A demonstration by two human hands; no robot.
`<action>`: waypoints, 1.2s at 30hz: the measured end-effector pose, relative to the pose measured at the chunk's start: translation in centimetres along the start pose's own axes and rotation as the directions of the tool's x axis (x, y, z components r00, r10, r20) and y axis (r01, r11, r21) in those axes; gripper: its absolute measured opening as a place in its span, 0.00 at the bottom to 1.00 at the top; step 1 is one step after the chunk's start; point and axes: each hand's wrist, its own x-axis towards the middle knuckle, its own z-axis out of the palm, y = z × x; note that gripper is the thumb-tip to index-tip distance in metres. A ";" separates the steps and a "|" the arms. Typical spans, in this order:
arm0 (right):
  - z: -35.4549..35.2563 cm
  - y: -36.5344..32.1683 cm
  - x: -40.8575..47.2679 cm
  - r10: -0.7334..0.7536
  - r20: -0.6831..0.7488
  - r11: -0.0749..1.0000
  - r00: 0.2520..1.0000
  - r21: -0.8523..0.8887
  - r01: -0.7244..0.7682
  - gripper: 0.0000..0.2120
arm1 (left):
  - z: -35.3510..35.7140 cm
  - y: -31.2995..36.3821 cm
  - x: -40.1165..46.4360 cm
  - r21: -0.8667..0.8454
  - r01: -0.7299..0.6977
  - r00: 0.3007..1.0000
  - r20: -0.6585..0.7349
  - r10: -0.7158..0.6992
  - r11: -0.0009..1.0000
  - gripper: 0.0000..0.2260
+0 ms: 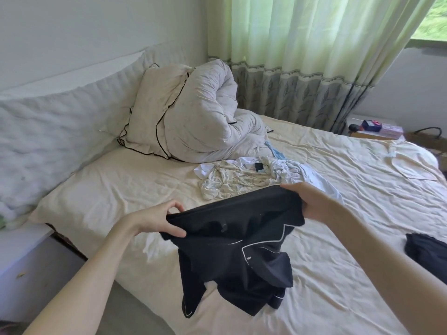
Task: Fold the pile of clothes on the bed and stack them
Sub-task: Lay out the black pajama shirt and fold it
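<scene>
— How far along was the folding?

— Early, I'd judge; the left hand [157, 220] and right hand [312, 201] each pinched an end of a black shirt [237, 257] with white piping, fingers clamped on its stretched edge at centre frame, the rest dangling onto the bed [338, 262].

— And the rest?

— A rumpled pile of pale clothes [244, 176] lay just above the hands, unfolded; one dark garment [425, 252] sat at the right edge (folded or not, I couldn't tell); no stack showed.

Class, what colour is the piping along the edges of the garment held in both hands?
White, on a black garment; the head view shows it.
</scene>
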 end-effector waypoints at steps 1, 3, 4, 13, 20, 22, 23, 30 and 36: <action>0.2 -0.2 -0.1 0.017 0.012 1.000 1.000 -0.009 -0.016 0.09 | 0.3 0.0 0.0 0.037 -0.010 0.999 -0.045 0.012 0.999 0.23; 0.2 -0.4 -0.3 -0.021 0.098 0.999 0.995 -0.041 0.025 0.13 | 0.5 -0.3 0.1 0.057 -0.064 0.981 -0.180 0.073 0.996 0.25; 0.2 -0.5 -0.5 -0.067 0.139 0.992 0.988 -0.093 0.080 0.15 | 0.4 -0.4 0.1 0.059 -0.103 0.962 -0.250 0.115 0.993 0.24; 1.3 0.7 -0.9 -0.290 0.218 0.502 0.932 -0.794 0.343 0.18 | -2.2 -1.8 -0.5 -0.021 -0.054 0.961 -0.273 0.046 0.998 0.07; -0.2 0.3 -0.7 -0.195 0.166 0.902 0.967 -0.358 0.244 0.14 | -1.0 -2.8 -0.6 -0.532 -0.138 0.966 -0.259 -0.006 0.836 0.10; -0.1 0.2 -0.5 -0.122 0.139 0.974 0.983 -0.172 0.145 0.12 | -0.1 -2.5 -0.5 -0.736 -0.180 0.972 -0.236 0.003 0.653 0.13; -0.1 0.3 -0.3 -0.077 0.117 0.988 0.990 -0.122 0.092 0.11 | 0.1 -2.3 -0.5 -0.785 -0.191 0.976 -0.215 0.031 0.590 0.14; -1.1 -0.1 -0.7 -0.110 0.100 0.959 0.989 -0.250 0.132 0.24 | -1.6 -1.5 -1.3 -0.648 -0.177 0.984 -0.129 0.122 0.741 0.20; 0.8 -0.2 -1.4 -0.324 0.296 -0.006 0.899 -0.950 0.311 0.25 | -2.4 0.2 -1.2 0.088 -0.238 0.918 -0.306 0.254 0.967 0.13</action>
